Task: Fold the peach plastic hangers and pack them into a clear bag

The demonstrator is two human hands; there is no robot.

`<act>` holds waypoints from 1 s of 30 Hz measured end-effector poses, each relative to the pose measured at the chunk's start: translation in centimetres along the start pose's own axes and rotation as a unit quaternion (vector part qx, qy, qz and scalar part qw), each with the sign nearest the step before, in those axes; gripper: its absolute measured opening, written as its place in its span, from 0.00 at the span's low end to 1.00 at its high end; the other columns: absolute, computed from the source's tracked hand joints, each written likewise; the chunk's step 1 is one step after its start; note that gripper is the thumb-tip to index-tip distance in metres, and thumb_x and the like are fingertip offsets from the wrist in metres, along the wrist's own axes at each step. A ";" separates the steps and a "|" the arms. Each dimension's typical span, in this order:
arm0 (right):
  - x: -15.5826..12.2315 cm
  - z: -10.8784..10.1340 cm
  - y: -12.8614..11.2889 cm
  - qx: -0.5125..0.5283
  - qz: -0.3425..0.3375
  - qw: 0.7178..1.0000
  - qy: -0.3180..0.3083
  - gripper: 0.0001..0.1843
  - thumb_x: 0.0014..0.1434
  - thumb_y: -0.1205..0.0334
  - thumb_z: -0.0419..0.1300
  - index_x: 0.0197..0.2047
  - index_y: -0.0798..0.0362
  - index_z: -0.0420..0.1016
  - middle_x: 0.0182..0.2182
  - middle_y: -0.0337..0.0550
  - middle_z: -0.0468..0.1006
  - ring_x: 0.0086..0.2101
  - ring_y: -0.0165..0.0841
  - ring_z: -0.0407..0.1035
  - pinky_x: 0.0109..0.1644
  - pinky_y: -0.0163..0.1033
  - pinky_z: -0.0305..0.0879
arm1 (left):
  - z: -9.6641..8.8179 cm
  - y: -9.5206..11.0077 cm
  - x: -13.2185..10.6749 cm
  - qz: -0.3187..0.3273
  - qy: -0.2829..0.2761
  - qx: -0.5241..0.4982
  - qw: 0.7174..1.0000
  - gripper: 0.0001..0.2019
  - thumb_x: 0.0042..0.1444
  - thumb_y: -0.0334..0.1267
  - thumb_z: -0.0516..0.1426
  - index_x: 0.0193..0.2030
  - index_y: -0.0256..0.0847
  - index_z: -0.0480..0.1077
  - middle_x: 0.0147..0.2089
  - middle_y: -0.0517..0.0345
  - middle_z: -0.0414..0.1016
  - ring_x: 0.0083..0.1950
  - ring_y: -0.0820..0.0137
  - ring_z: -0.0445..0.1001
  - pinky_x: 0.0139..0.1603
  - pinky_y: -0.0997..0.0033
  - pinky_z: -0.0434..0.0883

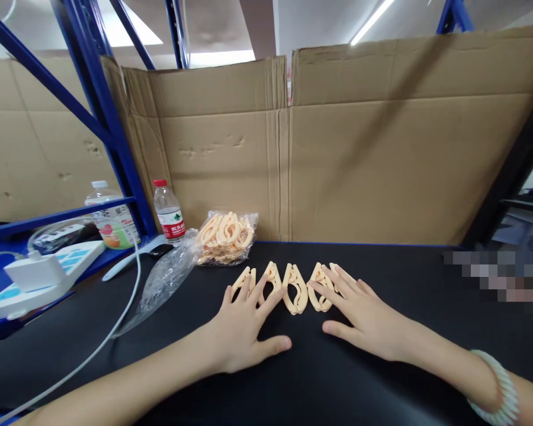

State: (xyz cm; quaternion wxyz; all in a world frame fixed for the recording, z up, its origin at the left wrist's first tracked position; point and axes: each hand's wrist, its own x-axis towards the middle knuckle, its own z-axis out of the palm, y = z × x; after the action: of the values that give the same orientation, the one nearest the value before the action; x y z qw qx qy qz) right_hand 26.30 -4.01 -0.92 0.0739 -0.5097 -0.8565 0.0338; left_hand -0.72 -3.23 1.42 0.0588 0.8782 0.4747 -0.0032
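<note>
Several peach plastic clips [295, 289] lie in a row on the black table top [320, 384]. My left hand [242, 328] rests flat on the table with fingers spread, its fingertips on the leftmost clips. My right hand [364, 313] also lies flat and open, fingers stretched over the rightmost clips. Neither hand grips anything. Behind the row sits a clear bag of more peach clips [225, 238].
An empty clear plastic bag [164, 281] lies left of the row. A water bottle with a red cap [169, 211], a second bottle [109, 222], a white power strip [39, 275] with cable and blue shelf posts [102, 106] stand at left. Cardboard sheets [359, 148] wall off the back.
</note>
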 end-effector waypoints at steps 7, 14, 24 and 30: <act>0.2 0.3 -0.4 0.005 0.038 0.998 -0.043 0.35 0.65 0.36 0.43 0.70 0.37 0.38 0.69 0.46 0.35 0.65 0.53 0.26 0.62 0.70 0.35 | 1.0 0.9 1.1 -0.004 0.004 0.022 1.000 0.40 0.56 0.69 0.41 0.70 0.53 0.39 0.73 0.46 0.29 0.70 0.40 0.27 0.60 0.24 0.38; 2.1 0.6 2.7 -0.024 0.055 0.998 -0.023 0.34 0.66 0.36 0.41 0.70 0.39 0.40 0.69 0.46 0.35 0.65 0.49 0.23 0.63 0.67 0.38 | 1.4 1.0 5.3 -0.010 0.020 0.018 1.000 0.41 0.55 0.71 0.39 0.70 0.55 0.41 0.73 0.45 0.30 0.70 0.40 0.30 0.59 0.25 0.36; 2.8 0.7 5.4 -0.064 0.077 0.995 0.020 0.33 0.67 0.39 0.41 0.70 0.41 0.43 0.69 0.48 0.39 0.66 0.49 0.28 0.62 0.68 0.38 | 1.8 2.4 9.3 0.008 0.108 0.032 0.994 0.37 0.58 0.64 0.46 0.70 0.54 0.42 0.74 0.49 0.32 0.71 0.43 0.32 0.61 0.27 0.37; 2.6 0.6 4.8 -0.084 0.032 0.984 0.155 0.31 0.68 0.43 0.41 0.69 0.47 0.51 0.67 0.50 0.50 0.66 0.46 0.36 0.64 0.64 0.42 | -1.4 0.9 3.1 0.029 0.298 0.209 0.931 0.33 0.59 0.45 0.55 0.69 0.49 0.49 0.73 0.46 0.41 0.72 0.48 0.33 0.66 0.37 0.32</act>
State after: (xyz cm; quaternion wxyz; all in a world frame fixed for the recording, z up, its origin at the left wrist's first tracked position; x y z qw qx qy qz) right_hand 29.12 0.60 -1.90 0.1619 -0.5405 -0.8175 -0.1157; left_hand 1.69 -1.03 2.68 -0.2698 0.8446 0.4335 0.1612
